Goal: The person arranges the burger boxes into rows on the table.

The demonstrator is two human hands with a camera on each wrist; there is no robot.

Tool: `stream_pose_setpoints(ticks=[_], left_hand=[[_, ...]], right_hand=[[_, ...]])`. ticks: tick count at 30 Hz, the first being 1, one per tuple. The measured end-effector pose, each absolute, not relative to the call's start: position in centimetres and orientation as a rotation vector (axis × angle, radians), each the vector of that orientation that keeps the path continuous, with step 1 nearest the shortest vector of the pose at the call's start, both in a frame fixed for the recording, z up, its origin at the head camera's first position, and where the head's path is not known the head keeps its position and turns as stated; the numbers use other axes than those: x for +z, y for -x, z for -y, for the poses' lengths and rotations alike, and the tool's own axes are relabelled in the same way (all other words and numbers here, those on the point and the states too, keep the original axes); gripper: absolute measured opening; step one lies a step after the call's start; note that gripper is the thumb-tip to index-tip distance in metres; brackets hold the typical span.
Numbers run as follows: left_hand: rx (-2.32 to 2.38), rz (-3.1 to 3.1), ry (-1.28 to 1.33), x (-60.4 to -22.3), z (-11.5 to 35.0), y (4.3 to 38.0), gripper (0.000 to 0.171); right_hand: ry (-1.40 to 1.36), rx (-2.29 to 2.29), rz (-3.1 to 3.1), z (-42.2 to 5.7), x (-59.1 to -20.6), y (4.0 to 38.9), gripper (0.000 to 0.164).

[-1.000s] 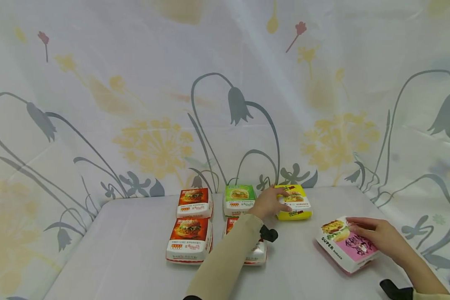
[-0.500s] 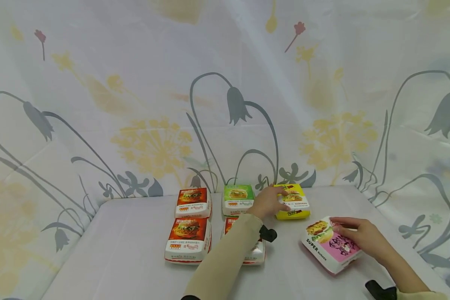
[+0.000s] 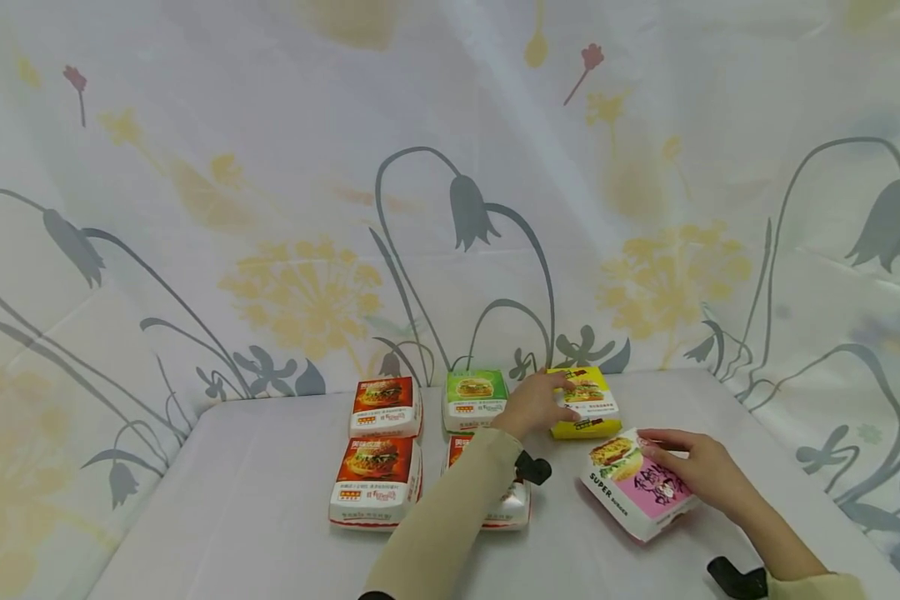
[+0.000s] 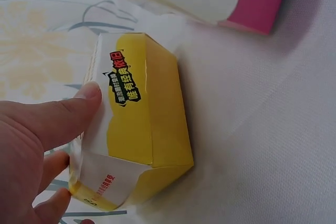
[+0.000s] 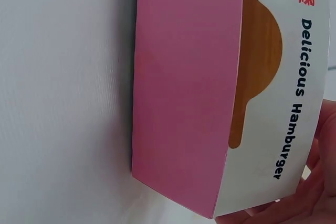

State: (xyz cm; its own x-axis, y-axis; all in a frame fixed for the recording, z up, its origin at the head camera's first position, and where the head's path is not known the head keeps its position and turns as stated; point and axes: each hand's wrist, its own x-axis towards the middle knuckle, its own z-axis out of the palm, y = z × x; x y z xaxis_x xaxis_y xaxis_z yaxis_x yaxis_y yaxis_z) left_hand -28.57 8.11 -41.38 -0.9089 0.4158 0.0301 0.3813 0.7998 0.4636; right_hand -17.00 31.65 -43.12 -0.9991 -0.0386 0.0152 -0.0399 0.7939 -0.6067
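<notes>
At the back of the table my left hand (image 3: 531,406) holds a yellow burger box (image 3: 596,402) by its left side. In the left wrist view, the thumb lies along the top edge of this yellow box (image 4: 128,124) and the other fingers are at its side, partly hidden. My right hand (image 3: 708,471) grips a pink and white burger box (image 3: 630,493), turned at an angle, in front and slightly right of the yellow one. The right wrist view has its pink side (image 5: 184,87) close over the white surface, with fingers (image 5: 312,184) around the far end.
Left of my left hand stand a green burger box (image 3: 476,392) and, further left, a back red box (image 3: 385,404) and a front red box (image 3: 377,479). Another red box (image 3: 512,512) is partly covered by my left sleeve (image 3: 450,517). A flowered curtain (image 3: 315,208) hangs behind the white table (image 3: 255,500).
My right hand has carried the pink box leftward, bringing it nearer to the yellow box. The left hand and the yellow box have stayed in place.
</notes>
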Motion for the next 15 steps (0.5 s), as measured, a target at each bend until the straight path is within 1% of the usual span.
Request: stream_pose_setpoints(ticks=[4,8,15], left_hand=[[0.723,-2.907,-0.688,-41.3,-8.0,28.6,0.05],[0.814,-2.88,-0.737,-41.0,-7.6,28.3,0.05],[0.996,-2.788,-0.773,-39.6,-6.6,26.9,0.047]], right_hand=[[-0.086,1.007,2.951,-31.0,-43.2,17.0,0.055],[-0.095,1.008,2.935,-30.7,-43.2,16.9,0.054],[-0.08,1.041,2.933,-30.4,-43.5,16.7,0.055]])
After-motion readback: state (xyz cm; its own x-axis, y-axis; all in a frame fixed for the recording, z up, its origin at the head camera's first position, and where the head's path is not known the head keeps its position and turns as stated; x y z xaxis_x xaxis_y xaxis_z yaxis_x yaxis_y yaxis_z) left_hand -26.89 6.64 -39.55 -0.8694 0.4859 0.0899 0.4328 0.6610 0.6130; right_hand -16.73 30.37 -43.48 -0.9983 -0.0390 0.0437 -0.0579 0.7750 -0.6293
